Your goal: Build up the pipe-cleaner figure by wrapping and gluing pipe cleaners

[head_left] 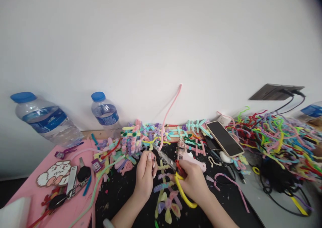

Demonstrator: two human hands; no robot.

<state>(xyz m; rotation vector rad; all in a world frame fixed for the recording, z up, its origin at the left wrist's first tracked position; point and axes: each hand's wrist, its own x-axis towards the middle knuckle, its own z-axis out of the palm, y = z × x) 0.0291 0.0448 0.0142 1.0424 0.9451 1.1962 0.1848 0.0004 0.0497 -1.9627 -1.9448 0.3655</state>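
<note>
My right hand (193, 181) grips scissors (176, 174) with yellow and red handles; the metal blades point up-left toward my left hand (145, 177). My left hand pinches a thin piece of pipe cleaner at its fingertips, right by the blade tips. Below both hands lies a pastel pipe-cleaner shape (166, 199) on a black mat (118, 194). A long pink pipe cleaner (171, 110) rises against the wall behind.
Two water bottles (45, 120) (105, 114) stand at the back left. Keys and a charm (62, 181) lie on a pink sheet. A phone (224, 138), a pink glue gun (191, 157), a tangled heap of pipe cleaners (274, 134) and black cables (276, 184) fill the right side.
</note>
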